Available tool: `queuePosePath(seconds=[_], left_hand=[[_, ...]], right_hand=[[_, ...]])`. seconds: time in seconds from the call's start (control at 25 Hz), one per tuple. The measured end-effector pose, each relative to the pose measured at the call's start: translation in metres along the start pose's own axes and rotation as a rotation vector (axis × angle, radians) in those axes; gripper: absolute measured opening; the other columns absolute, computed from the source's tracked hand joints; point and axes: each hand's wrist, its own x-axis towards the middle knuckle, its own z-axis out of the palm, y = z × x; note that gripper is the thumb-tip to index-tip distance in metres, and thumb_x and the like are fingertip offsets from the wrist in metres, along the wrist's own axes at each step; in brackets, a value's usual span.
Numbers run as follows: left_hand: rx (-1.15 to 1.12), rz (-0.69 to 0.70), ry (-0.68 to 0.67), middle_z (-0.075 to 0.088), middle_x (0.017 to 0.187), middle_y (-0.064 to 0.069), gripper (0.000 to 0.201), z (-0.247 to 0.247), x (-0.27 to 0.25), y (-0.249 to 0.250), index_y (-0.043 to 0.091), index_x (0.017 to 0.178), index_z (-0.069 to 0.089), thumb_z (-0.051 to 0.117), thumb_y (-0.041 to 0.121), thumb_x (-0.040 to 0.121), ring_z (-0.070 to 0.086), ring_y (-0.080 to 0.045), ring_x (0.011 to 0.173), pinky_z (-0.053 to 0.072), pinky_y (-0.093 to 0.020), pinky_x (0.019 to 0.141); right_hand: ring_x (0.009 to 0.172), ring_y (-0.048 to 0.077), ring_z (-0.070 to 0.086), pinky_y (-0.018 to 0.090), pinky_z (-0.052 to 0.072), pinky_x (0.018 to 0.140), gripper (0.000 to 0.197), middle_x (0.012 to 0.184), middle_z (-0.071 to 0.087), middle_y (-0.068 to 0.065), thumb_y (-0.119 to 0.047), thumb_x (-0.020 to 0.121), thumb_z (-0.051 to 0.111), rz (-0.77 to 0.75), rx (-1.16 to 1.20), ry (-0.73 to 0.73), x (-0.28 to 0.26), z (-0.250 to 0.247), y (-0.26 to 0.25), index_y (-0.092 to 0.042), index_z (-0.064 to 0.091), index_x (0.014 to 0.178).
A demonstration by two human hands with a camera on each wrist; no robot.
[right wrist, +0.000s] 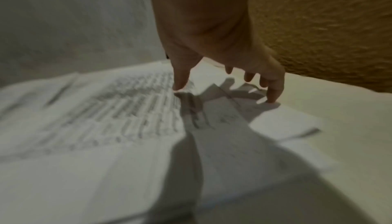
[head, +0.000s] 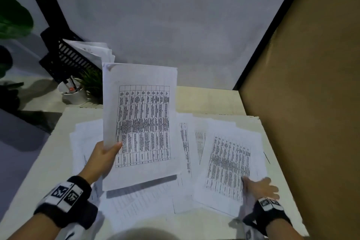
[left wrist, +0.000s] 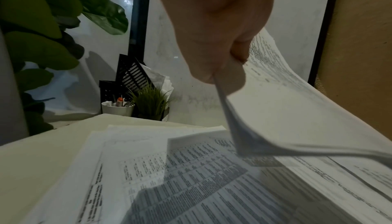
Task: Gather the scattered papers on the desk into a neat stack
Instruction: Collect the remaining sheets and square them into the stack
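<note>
My left hand [head: 106,154] pinches the left edge of a thin bundle of printed sheets [head: 142,122] and holds it lifted above the desk; the left wrist view shows the bundle [left wrist: 275,110] curving from my fingers [left wrist: 224,69]. More printed papers [head: 134,202] lie scattered and overlapping on the cream desk [head: 39,177]. At the right, my right hand [head: 260,187] has its fingers spread, with thumb and fingertips [right wrist: 180,85] touching a table-printed sheet [head: 229,165] that lies flat among other sheets [right wrist: 84,127].
A black slotted file tray [head: 64,58] holding papers leans at the back left, beside a white pen cup [head: 73,91] and a small grass plant [head: 93,84]. A brown board [head: 311,103] walls the right side. A grey wall stands behind.
</note>
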Motion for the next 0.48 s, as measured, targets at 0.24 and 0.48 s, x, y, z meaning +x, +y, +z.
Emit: queuePosePath(seconds=[0.24,0.48], left_hand=[[-0.007,-0.032,0.037,0.061,0.091,-0.032,0.027,-0.009,0.004,-0.009,-0.001,0.096,0.059,0.052,0.025,0.090,0.059,-0.043,0.089,0.046,-0.044,0.080],[-0.028,-0.041,0.028,0.061,0.082,-0.015,0.023,-0.005,0.002,-0.005,0.004,0.095,0.058,0.050,0.025,0.091,0.057,-0.030,0.080,0.045,-0.041,0.079]], right_hand=[[0.108,0.045,0.054,0.048,0.047,0.089,0.088,0.121,0.052,0.031,-0.030,0.060,0.084,0.041,0.023,-0.105,0.012,0.002,0.003,0.008,0.038,0.124],[0.123,0.040,0.039,0.044,0.038,0.099,0.080,0.135,0.038,0.025,-0.035,0.068,0.077,0.015,-0.127,-0.093,-0.004,-0.006,-0.018,-0.004,0.039,0.130]])
